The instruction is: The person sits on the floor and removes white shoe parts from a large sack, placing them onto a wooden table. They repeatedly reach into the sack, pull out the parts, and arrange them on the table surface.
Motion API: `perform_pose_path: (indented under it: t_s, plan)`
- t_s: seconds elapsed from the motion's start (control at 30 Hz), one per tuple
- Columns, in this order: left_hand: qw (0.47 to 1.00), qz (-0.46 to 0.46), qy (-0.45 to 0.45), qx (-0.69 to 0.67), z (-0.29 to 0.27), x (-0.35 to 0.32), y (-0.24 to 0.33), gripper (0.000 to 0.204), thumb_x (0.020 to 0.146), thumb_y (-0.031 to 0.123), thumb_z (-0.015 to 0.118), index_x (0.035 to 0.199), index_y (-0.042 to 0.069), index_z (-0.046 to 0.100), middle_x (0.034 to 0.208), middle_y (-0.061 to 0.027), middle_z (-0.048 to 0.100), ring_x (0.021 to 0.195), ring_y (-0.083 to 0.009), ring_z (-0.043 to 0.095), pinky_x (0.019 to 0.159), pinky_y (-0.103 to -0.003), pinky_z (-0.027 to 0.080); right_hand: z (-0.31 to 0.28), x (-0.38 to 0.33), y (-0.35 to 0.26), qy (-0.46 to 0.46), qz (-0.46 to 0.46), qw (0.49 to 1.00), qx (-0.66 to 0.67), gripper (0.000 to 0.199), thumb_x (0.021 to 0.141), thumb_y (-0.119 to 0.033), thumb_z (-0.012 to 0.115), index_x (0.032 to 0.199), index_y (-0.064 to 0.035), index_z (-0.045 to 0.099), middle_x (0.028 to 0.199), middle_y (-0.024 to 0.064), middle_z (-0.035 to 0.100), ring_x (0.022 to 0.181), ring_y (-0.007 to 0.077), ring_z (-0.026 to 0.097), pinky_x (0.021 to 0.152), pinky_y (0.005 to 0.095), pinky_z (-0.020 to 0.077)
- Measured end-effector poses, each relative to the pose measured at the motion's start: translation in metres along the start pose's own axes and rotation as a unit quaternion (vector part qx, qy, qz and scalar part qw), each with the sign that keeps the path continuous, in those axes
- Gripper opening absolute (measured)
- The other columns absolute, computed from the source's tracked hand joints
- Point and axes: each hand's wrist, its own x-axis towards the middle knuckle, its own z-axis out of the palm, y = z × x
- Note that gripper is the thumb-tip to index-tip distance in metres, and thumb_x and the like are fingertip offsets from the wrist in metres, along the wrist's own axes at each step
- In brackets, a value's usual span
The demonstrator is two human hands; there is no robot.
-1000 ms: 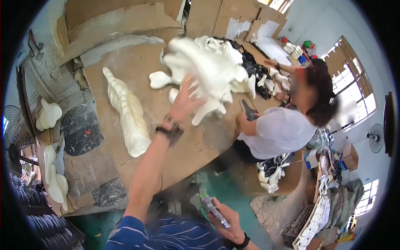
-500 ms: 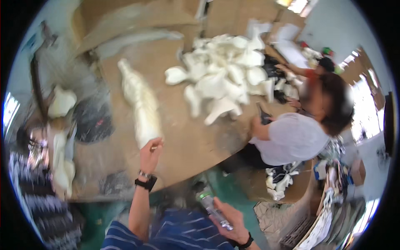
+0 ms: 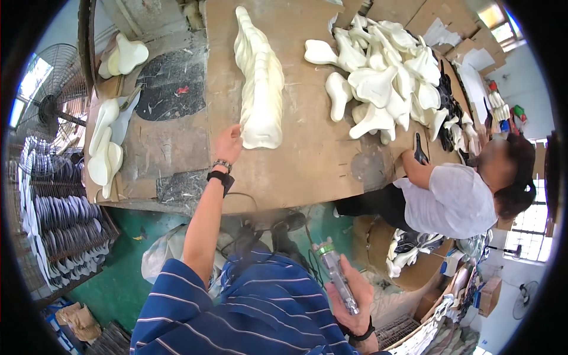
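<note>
Nested cream saddle-shaped foam pieces form a long stack [image 3: 260, 77] on the cardboard-covered table, running away from me. Beside its near end is my left hand [image 3: 229, 144], with fingers curled against the left edge of the closest piece. What those fingers hold, if anything, is hidden. Low on the right, off the table's front edge, my right hand [image 3: 352, 296] is wrapped around a slim grey cylindrical tool [image 3: 336, 273] with a green band near its upper end. A dark cord hangs near that end; whether it joins the tool is unclear.
A heap of loose cream saddle-shaped pieces [image 3: 378, 83] covers the table's back right. A co-worker in a white shirt [image 3: 455, 198] sits at the right edge, holding a black piece. More pieces [image 3: 106, 154] lie at left beside a rack [image 3: 65, 219] and a fan [image 3: 53, 109].
My view has shifted and sharpened, so the stack and heap appear higher and farther right. My left hand stays at the stack's near end, now at its left edge. The right hand keeps the tool.
</note>
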Motion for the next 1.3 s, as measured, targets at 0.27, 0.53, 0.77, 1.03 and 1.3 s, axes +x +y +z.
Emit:
perform_pose_path:
  t_s: [0.27,0.53,0.77,1.03,1.3]
  plan:
    - [0.99,-0.096,-0.076,0.066,0.002,0.017,0.019,0.046,0.082,0.009,0.073,0.127,0.007,0.065,0.12,-0.015,0.07,0.107,-0.0278,0.068,0.094,-0.041,0.054,0.014,-0.002,-0.001,0.064,-0.049,0.997,-0.002,0.069,0.074,0.001,0.08,0.138,0.0076,0.056,0.093,0.0184,0.069,0.075,0.031,0.067,0.071,0.0332,0.0541]
    - [0.994,-0.017,-0.068,0.078,0.014,0.011,0.004,0.049,0.079,0.008,0.071,0.128,0.006,0.065,0.112,-0.0139,0.071,0.097,-0.0274,0.068,0.087,-0.04,0.055,0.002,0.011,0.001,0.041,-0.058,0.996,0.063,0.068,0.081,-0.003,0.081,0.143,-0.0004,0.055,0.101,0.0172,0.07,0.086,0.0317,0.07,0.077,0.0339,0.055]
    - [0.985,0.014,-0.119,0.122,0.019,0.032,-0.027,0.051,0.082,0.01,0.065,0.133,0.008,0.064,0.118,-0.0156,0.07,0.107,-0.0316,0.067,0.094,-0.043,0.053,0.001,0.008,0.0,0.047,-0.066,0.995,0.059,0.069,0.081,-0.002,0.081,0.144,0.0022,0.053,0.102,0.0181,0.071,0.088,0.0328,0.071,0.079,0.0352,0.0548]
    - [0.992,-0.004,-0.096,0.082,-0.001,0.026,-0.012,0.052,0.081,0.019,0.071,0.131,0.007,0.065,0.115,-0.015,0.072,0.104,-0.0271,0.069,0.092,-0.04,0.054,0.014,-0.009,-0.005,-0.055,0.024,0.998,0.012,0.062,0.08,0.0,0.077,0.139,0.0039,0.058,0.098,0.0202,0.071,0.087,0.0325,0.072,0.078,0.036,0.0547]
    - [0.993,0.011,-0.082,0.088,0.007,0.024,-0.004,0.048,0.079,0.019,0.074,0.125,0.007,0.067,0.105,-0.0144,0.071,0.096,-0.0307,0.068,0.087,-0.041,0.054,0.015,-0.004,-0.012,0.014,0.019,1.0,-0.012,0.054,0.084,-0.005,0.077,0.134,0.0069,0.061,0.094,0.0199,0.07,0.079,0.0285,0.069,0.074,0.0349,0.0543]
